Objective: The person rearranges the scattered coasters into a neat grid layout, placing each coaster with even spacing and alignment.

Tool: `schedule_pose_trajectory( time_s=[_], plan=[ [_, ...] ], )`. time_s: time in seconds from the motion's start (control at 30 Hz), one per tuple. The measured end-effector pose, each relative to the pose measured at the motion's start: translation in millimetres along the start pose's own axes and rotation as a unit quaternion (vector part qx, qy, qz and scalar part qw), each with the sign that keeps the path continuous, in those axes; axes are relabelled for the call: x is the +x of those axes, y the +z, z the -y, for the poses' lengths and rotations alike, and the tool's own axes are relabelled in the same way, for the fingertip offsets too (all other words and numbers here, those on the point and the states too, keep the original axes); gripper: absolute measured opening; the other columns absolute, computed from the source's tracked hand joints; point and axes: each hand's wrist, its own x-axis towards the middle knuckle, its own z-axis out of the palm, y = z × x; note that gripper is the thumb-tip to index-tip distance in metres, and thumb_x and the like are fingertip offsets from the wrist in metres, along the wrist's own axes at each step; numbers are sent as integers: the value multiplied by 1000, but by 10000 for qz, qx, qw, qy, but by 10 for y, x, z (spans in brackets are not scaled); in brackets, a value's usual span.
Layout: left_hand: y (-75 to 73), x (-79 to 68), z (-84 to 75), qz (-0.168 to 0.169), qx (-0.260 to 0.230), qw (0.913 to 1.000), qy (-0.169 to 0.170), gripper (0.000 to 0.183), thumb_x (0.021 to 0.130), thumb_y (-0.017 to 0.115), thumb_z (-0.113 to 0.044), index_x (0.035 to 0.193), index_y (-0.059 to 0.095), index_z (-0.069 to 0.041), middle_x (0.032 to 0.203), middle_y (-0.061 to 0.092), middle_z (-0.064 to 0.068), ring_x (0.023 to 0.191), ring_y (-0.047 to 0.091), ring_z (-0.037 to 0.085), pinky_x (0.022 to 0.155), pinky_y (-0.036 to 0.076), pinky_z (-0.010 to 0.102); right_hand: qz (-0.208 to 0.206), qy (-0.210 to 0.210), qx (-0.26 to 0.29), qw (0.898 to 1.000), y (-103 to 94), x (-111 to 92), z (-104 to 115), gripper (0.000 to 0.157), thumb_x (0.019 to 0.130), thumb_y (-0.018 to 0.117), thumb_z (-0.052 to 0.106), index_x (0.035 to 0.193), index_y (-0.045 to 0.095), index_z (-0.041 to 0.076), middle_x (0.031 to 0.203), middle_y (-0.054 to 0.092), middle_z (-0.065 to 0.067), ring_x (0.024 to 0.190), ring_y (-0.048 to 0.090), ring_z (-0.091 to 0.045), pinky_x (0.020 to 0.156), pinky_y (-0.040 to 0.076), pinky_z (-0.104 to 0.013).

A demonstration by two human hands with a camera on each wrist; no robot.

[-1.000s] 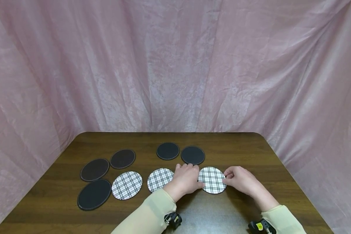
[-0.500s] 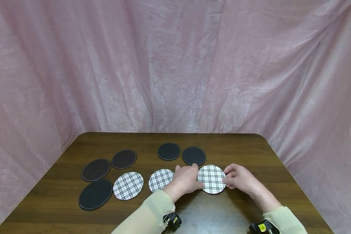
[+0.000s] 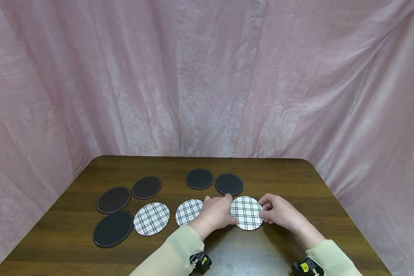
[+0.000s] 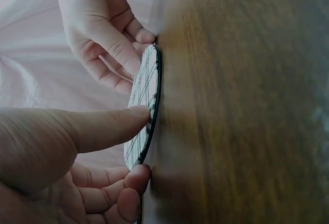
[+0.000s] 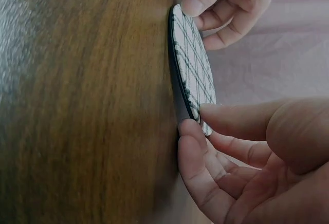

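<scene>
Both hands hold one round plaid coaster (image 3: 246, 213), white with dark lines and a black edge, close over the wooden table. My left hand (image 3: 214, 214) grips its left side, thumb (image 4: 115, 126) on the top face and fingertips curled at the edge. On the opposite side my right hand (image 3: 279, 212) pinches the rim between the thumb (image 5: 234, 120) above and fingers below. Just left of the left hand lies a second plaid coaster (image 3: 187, 212), partly covered by that hand. A third plaid coaster (image 3: 151, 219) lies farther left.
Behind the hands lie two black round coasters (image 3: 199, 179). At the left are a large black coaster (image 3: 112, 229) and two dark brown coasters (image 3: 113, 200). Pink curtains (image 3: 207, 76) hang around the wooden table (image 3: 72, 257).
The held plaid coaster rose slightly at its far edge, then came lower and shifted a little left with both hands. The other coasters stayed in place.
</scene>
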Motion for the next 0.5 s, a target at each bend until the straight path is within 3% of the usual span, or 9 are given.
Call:
schedule_pose_trajectory(
  time_s=[0.5],
  plan=[
    [14, 24, 5, -6, 213, 9998, 54, 56, 82, 97, -51, 115, 75, -12, 96, 78, -2, 90, 73, 19, 95, 46, 50, -82, -36, -556, 9984, 7, 36, 10, 25, 91, 84, -2, 111, 70, -4, 91, 66, -5, 71, 64, -17, 64, 58, -33]
  ],
)
